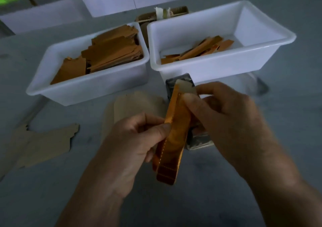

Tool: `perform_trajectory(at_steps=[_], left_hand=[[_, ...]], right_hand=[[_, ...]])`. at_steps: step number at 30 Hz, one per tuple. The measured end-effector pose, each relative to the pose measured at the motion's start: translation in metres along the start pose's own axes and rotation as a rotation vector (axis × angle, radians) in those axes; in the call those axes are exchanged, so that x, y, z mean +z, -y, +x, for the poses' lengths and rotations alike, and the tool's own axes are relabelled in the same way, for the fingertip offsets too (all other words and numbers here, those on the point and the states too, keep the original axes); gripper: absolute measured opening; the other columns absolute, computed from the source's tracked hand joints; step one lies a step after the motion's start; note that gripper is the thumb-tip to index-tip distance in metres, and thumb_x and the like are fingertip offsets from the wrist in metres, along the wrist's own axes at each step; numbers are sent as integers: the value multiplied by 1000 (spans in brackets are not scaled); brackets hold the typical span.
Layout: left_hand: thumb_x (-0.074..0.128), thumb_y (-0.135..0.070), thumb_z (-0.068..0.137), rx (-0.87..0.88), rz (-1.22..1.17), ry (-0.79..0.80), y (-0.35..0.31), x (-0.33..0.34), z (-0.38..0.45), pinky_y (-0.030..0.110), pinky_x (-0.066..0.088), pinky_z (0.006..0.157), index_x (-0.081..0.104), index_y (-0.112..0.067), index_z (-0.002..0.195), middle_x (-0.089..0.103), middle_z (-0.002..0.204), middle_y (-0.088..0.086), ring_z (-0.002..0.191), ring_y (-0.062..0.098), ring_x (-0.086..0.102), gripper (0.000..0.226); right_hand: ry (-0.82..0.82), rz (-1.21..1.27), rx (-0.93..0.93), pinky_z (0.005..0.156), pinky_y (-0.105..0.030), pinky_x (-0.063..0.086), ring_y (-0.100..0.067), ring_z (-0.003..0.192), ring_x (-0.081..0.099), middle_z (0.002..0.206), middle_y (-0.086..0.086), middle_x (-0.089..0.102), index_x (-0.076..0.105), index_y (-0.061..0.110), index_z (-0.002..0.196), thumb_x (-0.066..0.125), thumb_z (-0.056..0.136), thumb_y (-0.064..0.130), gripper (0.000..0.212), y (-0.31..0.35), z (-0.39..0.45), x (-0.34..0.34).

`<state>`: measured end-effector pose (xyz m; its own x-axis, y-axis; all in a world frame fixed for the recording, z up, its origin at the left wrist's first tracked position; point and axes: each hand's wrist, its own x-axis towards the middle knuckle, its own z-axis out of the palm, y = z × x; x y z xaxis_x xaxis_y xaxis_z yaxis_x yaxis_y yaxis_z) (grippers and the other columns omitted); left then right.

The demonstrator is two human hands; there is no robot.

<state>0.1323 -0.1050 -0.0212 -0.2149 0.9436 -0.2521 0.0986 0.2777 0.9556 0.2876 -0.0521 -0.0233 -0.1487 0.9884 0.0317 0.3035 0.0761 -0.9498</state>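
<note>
Strip (174, 136) of orange card, folded, is held tilted over the bench (261, 165). The left hand (137, 139) pinches its middle edge; the right hand (226, 120) grips its upper part, beside a grey dispenser (200, 139). Behind stand two white tubs (87, 90) holding similar strips.

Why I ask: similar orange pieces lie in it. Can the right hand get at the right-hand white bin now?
Probably yes. The right hand is just before the right-hand white bin, whose top is open; only the grey block stands between. It grips the orange cardboard piece with the left hand.
</note>
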Motion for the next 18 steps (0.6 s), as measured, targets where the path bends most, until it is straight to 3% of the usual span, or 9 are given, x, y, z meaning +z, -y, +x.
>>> perform_trajectory(at_steps=[3,5,7,11,14,18], left_hand=[[69,-23,73,-48,-80,-87,4,10,1,16,34,37,70,-11,72,63,64,17,45,13,46,12],[64,-14,82,-101,-142,-134,8,14,0,17,35,37,67,-8,73,64,66,19,50,19,48,11],[63,-13,83,-119,-163,-156,12,17,-2,17,36,38,65,-9,72,62,60,10,49,16,47,11],[65,-19,75,-108,-151,-173,13,16,-6,17,36,39,64,-12,68,58,53,1,45,10,46,10],[64,-29,62,-82,-157,-155,9,17,-8,16,37,38,66,-17,61,59,53,-1,43,7,48,13],[67,-18,78,-55,-129,-140,10,24,-5,16,36,38,66,-18,63,57,52,-1,42,7,46,15]], right_hand=[[-226,-80,-10,55,-5,42,11,66,59,73,17,66,66,34,76,60,77,40,8,-20,7,-20],[-156,-79,81,50,-6,39,12,59,55,69,16,66,67,36,75,62,75,38,5,-31,5,-22],[-20,-27,168,54,-9,41,8,62,58,68,18,67,68,39,77,59,70,39,11,-38,-1,-15],[27,-1,197,64,-29,49,-2,67,62,70,14,68,69,36,80,54,67,43,21,-39,-4,-8],[53,-30,174,61,-25,46,1,67,60,68,14,67,72,25,75,56,69,45,26,-37,-3,-6],[66,-14,186,61,-20,46,0,71,63,71,11,67,70,24,73,64,75,39,16,-36,-3,-2]])
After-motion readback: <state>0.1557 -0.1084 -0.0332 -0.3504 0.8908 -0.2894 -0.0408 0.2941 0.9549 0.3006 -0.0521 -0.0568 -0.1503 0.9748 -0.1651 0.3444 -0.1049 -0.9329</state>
